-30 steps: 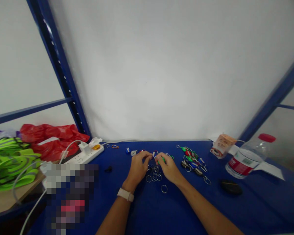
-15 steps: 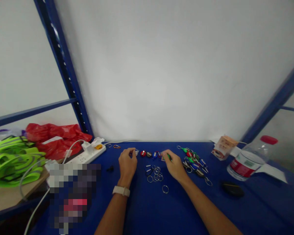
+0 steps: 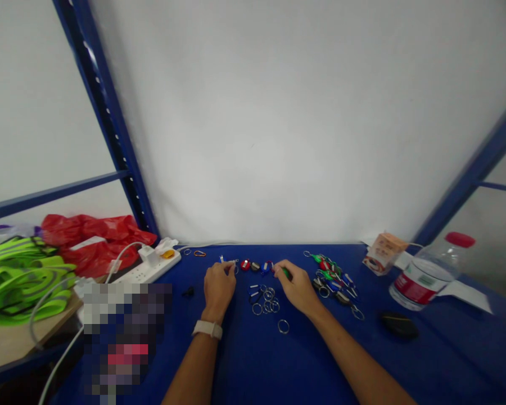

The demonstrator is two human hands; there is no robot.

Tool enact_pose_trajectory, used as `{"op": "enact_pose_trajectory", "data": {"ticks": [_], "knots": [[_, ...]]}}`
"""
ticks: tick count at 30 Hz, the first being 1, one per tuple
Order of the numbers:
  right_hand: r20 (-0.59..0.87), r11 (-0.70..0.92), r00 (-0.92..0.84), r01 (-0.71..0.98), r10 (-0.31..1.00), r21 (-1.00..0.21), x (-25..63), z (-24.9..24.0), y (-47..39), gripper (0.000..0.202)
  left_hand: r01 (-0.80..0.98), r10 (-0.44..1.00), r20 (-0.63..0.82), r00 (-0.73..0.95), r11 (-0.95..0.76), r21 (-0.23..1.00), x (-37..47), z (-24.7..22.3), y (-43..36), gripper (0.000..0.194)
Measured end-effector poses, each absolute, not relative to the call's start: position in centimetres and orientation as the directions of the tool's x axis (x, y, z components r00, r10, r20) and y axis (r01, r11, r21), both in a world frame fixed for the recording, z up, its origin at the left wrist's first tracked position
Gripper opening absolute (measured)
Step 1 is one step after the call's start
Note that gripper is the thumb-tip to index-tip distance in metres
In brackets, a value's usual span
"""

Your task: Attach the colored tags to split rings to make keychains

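The right hand (image 3: 294,284) has its fingers curled around a small green disc (image 3: 286,273), thumb and forefinger pinched together at its left edge, just beside a blue disc (image 3: 265,268) on the table. The left hand (image 3: 219,286) is bent, its thumb and fingertips at a small silvery clip (image 3: 236,266); whether they grip it or only touch it, I cannot tell. A blue tag (image 3: 222,259) lies just behind that hand.

Between the two hands, a red disc (image 3: 245,264) and a dark disc (image 3: 255,266) lie in a row with the blue one. Nearer the person is a cluster of metal rings (image 3: 271,306) with blue clips (image 3: 253,289) at its left, and a single ring (image 3: 283,327) sits apart in front.

Right of the right hand is a heap of key chains (image 3: 332,275), green, red, blue and dark. Farther right stand a paper box (image 3: 383,253) and a bottle (image 3: 421,278) with a red cap, behind a black case (image 3: 398,325). An orange clip (image 3: 199,253) and a power strip (image 3: 149,273) lie at the left.
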State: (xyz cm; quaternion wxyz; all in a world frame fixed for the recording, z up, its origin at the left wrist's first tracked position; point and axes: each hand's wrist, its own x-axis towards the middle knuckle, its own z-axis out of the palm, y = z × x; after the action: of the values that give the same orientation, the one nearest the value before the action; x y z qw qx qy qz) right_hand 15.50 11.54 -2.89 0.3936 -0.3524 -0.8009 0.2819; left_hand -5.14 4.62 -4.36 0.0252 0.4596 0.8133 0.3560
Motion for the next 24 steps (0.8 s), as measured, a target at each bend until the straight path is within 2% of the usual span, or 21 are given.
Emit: {"op": "enact_pose_trajectory", "data": {"ticks": [10,16,20,24], "knots": [[0.433,0.603,-0.452,0.356,0.78,-0.714,15.49,-3.03,11.68,0.033,0.804,0.822,0.275,-0.498,0.32,0.501,-4.44,-4.34,4.39,0.02],[0.434,0.604,-0.454,0.354,0.778,-0.714,15.4,-2.93,11.66,0.032,0.822,0.903,0.259,-0.344,0.157,0.547,-4.29,-4.53,4.52,0.013],[0.433,0.608,-0.462,0.351,0.774,-0.712,15.4,-2.86,11.63,0.032,0.814,0.921,0.232,-0.312,0.134,0.566,-4.27,-4.56,4.56,0.009],[0.436,0.609,-0.461,0.35,0.773,-0.711,15.46,-2.82,11.58,0.031,0.84,0.926,0.257,-0.276,0.103,0.533,-4.24,-4.58,4.43,0.011]]}}
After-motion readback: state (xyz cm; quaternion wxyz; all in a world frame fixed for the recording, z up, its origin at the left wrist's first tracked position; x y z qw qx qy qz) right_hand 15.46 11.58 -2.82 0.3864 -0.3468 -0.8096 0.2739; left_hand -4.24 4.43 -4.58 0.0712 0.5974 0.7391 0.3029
